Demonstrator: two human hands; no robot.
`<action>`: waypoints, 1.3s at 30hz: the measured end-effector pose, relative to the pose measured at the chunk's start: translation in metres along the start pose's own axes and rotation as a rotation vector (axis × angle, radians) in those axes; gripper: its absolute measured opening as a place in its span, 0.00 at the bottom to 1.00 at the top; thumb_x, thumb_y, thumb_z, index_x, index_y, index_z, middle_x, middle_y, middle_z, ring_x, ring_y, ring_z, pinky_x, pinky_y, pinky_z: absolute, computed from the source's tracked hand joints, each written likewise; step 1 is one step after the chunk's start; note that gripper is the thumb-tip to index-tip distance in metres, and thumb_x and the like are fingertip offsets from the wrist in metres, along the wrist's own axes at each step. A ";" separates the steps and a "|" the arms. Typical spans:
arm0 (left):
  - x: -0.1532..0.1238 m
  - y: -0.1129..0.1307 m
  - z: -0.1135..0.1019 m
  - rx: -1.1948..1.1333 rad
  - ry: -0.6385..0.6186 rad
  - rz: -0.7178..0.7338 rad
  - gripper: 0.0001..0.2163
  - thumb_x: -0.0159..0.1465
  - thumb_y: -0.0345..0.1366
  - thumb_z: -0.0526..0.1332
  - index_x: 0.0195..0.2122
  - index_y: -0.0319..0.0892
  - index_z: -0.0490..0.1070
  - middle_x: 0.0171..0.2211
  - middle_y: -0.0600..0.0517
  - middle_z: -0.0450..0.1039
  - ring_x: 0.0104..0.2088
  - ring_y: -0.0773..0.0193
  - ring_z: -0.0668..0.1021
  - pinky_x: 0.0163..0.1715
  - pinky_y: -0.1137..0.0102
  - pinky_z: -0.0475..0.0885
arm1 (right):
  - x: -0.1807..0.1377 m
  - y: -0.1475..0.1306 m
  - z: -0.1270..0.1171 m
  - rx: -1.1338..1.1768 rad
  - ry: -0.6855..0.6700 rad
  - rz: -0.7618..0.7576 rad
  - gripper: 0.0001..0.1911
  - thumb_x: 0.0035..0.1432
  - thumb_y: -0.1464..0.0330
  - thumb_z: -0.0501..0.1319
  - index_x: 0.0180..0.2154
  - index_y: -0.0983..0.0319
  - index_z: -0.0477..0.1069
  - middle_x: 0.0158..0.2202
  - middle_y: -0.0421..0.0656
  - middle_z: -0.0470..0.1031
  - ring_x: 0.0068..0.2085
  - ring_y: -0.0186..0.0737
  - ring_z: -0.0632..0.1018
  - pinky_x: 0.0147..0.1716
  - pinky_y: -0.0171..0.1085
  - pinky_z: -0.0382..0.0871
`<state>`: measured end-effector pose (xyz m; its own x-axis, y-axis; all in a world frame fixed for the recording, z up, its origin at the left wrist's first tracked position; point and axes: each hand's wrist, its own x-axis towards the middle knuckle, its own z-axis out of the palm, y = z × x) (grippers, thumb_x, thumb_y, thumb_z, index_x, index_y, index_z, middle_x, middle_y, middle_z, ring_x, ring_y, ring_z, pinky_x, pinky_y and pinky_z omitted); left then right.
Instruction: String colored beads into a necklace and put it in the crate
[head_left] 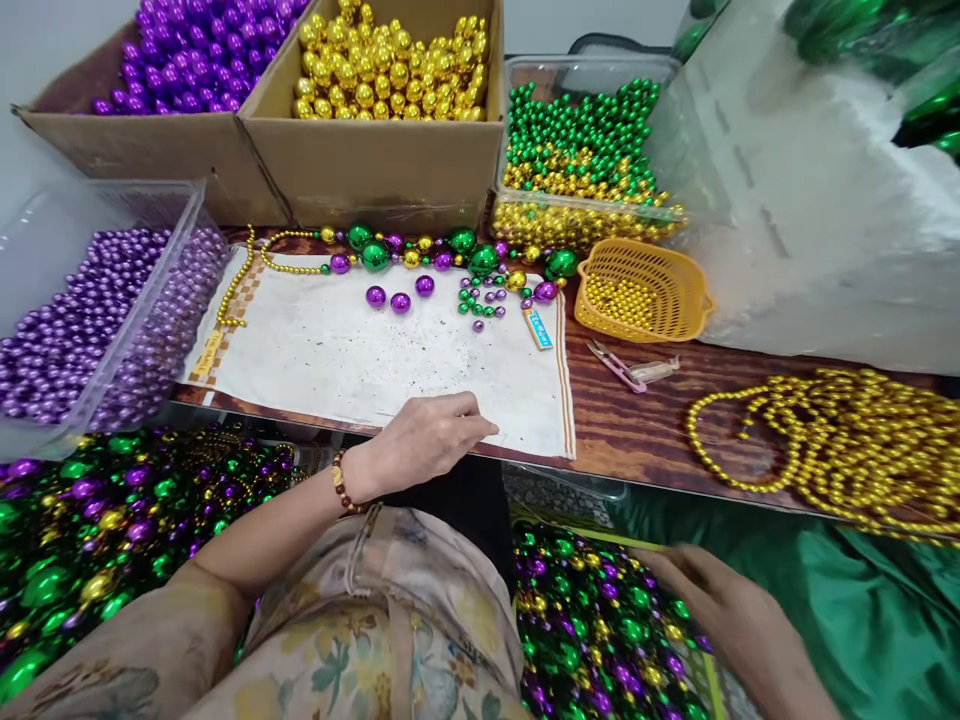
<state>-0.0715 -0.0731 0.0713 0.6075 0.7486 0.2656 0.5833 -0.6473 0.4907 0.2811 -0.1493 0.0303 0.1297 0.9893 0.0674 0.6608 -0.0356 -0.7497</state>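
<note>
My left hand [424,440] rests at the near edge of a white cloth [360,350], fingers curled together in a pinch; what they hold is too thin to name. A bead bracelet is on that wrist. My right hand [720,590] is low at the bottom right, lying on a heap of purple, green and gold bead strings [592,620]; its fingers are blurred. On the cloth's far side lies a strung row of green, purple and gold balls [420,255], with loose purple balls [399,298] and small beads [480,298] beside it.
Cardboard boxes of purple balls [187,50] and gold balls [390,60] stand at the back. Clear tubs hold purple beads [82,320] and green and gold strands [585,150]. A yellow basket [645,290], pink snips [615,365], gold strands [840,440] and a white bag [817,220] sit right.
</note>
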 end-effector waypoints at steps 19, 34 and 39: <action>0.066 -0.086 0.019 -0.222 0.024 -0.243 0.07 0.72 0.36 0.53 0.42 0.41 0.69 0.41 0.47 0.74 0.41 0.61 0.76 0.42 0.66 0.73 | 0.037 -0.052 0.120 0.370 -0.185 0.145 0.15 0.61 0.57 0.61 0.34 0.62 0.78 0.25 0.44 0.79 0.22 0.39 0.79 0.23 0.34 0.74; 0.105 -0.147 0.040 -0.107 0.297 -0.538 0.04 0.64 0.28 0.61 0.39 0.40 0.71 0.43 0.45 0.73 0.46 0.55 0.73 0.50 0.60 0.65 | 0.031 -0.071 0.149 0.531 -0.011 0.070 0.10 0.61 0.62 0.65 0.35 0.61 0.81 0.23 0.40 0.74 0.25 0.36 0.74 0.27 0.34 0.71; 0.091 -0.129 0.024 -0.981 0.514 -0.654 0.06 0.62 0.34 0.66 0.39 0.40 0.72 0.35 0.50 0.75 0.34 0.66 0.76 0.38 0.69 0.69 | 0.036 -0.084 0.151 0.558 -0.042 0.072 0.12 0.64 0.63 0.61 0.40 0.62 0.80 0.23 0.40 0.74 0.24 0.35 0.74 0.24 0.33 0.70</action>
<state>-0.0789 0.0753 0.0123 -0.0447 0.9962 -0.0747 -0.0791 0.0710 0.9943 0.1184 -0.0893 -0.0036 0.1229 0.9923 -0.0141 0.1589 -0.0337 -0.9867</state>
